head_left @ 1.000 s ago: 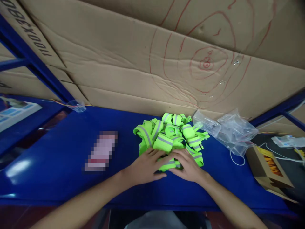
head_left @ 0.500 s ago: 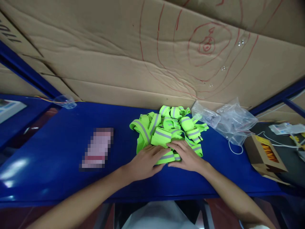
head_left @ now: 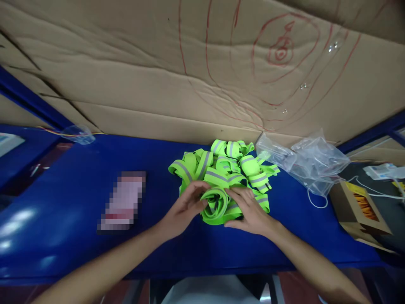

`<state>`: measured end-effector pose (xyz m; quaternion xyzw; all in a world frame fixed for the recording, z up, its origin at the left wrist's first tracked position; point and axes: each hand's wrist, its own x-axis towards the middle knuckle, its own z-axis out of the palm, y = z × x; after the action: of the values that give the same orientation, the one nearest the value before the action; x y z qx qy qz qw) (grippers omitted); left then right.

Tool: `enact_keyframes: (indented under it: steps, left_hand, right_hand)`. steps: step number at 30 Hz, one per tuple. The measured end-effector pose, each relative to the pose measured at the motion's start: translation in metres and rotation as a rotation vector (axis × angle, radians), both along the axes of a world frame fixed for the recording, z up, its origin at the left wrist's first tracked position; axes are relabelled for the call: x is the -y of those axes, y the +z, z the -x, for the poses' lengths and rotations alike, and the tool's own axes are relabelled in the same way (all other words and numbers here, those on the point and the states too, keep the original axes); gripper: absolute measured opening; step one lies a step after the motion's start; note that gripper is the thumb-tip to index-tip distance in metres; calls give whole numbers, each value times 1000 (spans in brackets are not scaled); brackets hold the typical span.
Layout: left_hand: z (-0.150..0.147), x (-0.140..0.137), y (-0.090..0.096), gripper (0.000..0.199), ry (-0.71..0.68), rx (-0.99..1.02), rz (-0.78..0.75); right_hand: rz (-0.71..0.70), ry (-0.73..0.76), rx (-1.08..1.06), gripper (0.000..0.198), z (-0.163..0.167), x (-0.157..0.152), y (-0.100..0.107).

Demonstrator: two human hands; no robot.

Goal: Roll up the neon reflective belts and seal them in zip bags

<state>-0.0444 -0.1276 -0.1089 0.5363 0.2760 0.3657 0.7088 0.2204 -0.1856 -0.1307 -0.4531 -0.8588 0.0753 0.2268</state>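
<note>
A rolled neon-green reflective strap stands on edge at the front of a pile, its coiled end facing up. My left hand grips the coil's left side between thumb and bent fingers. Around its right side curves my right hand, fingers against the coil and thumb lower down near the strap. Behind the hands lies a heap of similar green straps with grey stripes, some rolled and some loosely looped. Parts of the heap are hidden by the hands.
On the blue table, a blurred-out pinkish rectangular item lies left. Clear plastic bags and an open cardboard box are right. A transparent cup lies back left. A cardboard wall rises behind.
The strap at the front has been turned so its coiled end shows upward. My hands have moved slightly apart, the left now higher on the coil. The view has shifted a little.
</note>
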Motion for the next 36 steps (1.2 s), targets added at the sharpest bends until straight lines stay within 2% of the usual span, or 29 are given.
enact_keyframes:
  steps: [4,6,8,11,14,18,21,25,29,31,33,36]
  left_hand:
    - [-5,-5,7,50,30,107,462]
    - [-8,-3,8,54,19,128,594]
    - [-10,0,7,52,-18,122,654]
    - [-12,3,4,51,-95,79,611]
    - [-9,3,2,59,-149,25,521]
    - [-4,3,3,67,-202,-38,408]
    - [-4,6,5,59,-254,-99,359]
    - [-6,5,3,53,-263,-117,284]
    - [-2,-4,2,47,-209,7,258]
    - [1,-10,10,46,-232,86,229]
    - [2,-16,24,56,-178,133,176]
    - [-3,-24,47,55,-52,128,151]
  right_hand:
    - [-126,-69,-68,88,6,9,1]
    - [-189,-81,-89,79,9,13,3]
    - [-217,-71,-100,69,10,14,5]
    - [-217,-21,-99,54,8,12,8]
    - [-197,-1,-75,44,5,8,8]
    - [-120,-7,-26,43,5,9,12]
    - [-84,28,31,42,6,11,15]
    - [-132,38,38,41,7,9,12]
    - [-237,-16,-22,45,9,6,10]
    - [-296,-28,-40,46,8,5,14]
    - [-326,-67,-63,43,4,3,22]
    - [-254,-90,-104,44,-3,-4,42]
